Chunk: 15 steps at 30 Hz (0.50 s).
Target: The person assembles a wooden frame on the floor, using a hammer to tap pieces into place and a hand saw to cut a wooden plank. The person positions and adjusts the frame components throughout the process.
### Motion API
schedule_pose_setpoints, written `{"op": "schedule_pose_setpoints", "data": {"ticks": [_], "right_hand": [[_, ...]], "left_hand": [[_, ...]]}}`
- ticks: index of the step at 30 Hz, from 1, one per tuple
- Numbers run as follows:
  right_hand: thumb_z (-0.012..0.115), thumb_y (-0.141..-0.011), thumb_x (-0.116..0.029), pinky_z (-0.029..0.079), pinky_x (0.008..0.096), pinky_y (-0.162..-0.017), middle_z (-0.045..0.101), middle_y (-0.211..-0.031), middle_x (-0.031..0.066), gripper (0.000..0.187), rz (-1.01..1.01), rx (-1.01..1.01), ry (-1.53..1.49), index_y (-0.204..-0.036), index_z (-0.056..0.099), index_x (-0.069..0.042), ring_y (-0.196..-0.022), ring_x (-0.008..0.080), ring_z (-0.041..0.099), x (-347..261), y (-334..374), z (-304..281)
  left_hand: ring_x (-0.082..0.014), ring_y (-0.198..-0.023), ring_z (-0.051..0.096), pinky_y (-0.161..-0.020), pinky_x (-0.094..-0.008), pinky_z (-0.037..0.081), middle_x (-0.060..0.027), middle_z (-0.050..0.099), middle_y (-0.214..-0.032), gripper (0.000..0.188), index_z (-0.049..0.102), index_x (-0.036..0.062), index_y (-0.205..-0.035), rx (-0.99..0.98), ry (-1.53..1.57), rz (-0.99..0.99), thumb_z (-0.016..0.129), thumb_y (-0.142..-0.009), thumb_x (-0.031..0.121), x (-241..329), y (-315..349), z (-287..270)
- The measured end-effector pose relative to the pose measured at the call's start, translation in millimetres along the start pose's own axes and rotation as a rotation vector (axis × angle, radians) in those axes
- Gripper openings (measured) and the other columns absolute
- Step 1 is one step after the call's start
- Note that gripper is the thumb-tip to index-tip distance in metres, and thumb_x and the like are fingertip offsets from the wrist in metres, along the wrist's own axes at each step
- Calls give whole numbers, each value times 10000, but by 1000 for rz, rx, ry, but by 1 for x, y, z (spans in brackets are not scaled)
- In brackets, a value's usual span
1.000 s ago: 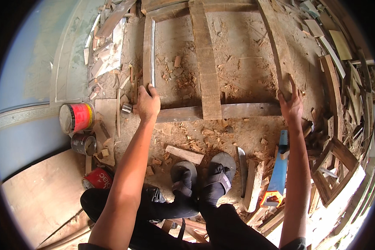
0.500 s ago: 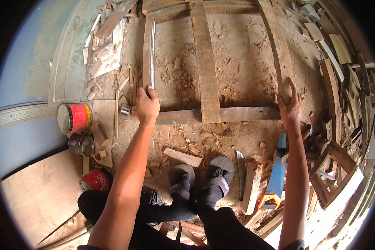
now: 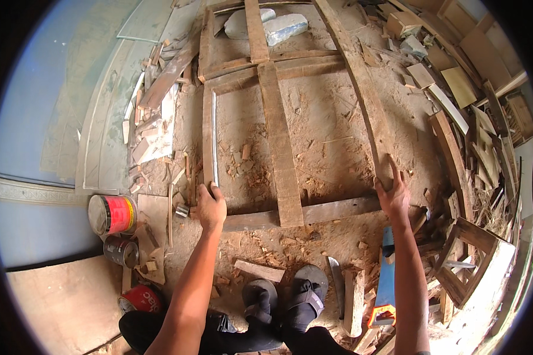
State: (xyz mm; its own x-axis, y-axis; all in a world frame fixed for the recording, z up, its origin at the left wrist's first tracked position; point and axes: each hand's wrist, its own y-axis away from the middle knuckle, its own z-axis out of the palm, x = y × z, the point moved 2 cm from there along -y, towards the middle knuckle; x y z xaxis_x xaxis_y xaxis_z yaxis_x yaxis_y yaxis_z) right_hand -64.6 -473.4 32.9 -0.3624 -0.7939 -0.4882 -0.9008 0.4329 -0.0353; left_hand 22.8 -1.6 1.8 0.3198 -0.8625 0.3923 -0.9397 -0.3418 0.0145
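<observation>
A large wooden frame (image 3: pixel 281 124) with a middle bar and crosspieces stretches away from me over the dirt floor. My left hand (image 3: pixel 211 208) is closed around its near left corner, thumb beside a thin pale strip (image 3: pixel 214 142) along the inner edge of the left side piece. At the near right corner my right hand (image 3: pixel 393 195) grips the end of the long right side piece (image 3: pixel 364 106), fingers lying over the wood. The near crosspiece (image 3: pixel 337 210) spans between both hands. Its far end lies near two pale stone blocks (image 3: pixel 285 28).
A blue handsaw (image 3: pixel 386 284), a dark blade (image 3: pixel 336 281) and a wood block (image 3: pixel 354 302) lie right of my feet. Several cans, including a red-labelled one (image 3: pixel 117 214), stand left. Scrap wood (image 3: pixel 450 106) and a small square frame (image 3: pixel 465 260) line the right.
My view has tilted up, bringing the frame's far end and the stone blocks into sight. Both hands keep their hold at the near corners.
</observation>
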Motion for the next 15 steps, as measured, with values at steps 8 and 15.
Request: {"op": "schedule_pose_setpoints", "data": {"ticks": [8,15], "right_hand": [[706,-833,-196,535,495,-954,597,-1314,250,778,-37,9,-28,-1544,396,-246,-1134,443,633,3,0,4],[712,-842,-284,532,505,-929,583,-1317,237,778,-39,4,-24,-1548,386,-255,-1117,441,629,10,0,6]], "left_hand": [[-477,-1110,610,-940,-578,443,-291,641,-1176,512,530,-19,-1239,-66,-17,-86,380,-1050,432,-3,-3,1],[-494,-1027,643,-897,-556,501,-317,666,-1095,583,466,-44,-1378,-39,-44,-24,380,-1052,431,-5,-5,7]]}}
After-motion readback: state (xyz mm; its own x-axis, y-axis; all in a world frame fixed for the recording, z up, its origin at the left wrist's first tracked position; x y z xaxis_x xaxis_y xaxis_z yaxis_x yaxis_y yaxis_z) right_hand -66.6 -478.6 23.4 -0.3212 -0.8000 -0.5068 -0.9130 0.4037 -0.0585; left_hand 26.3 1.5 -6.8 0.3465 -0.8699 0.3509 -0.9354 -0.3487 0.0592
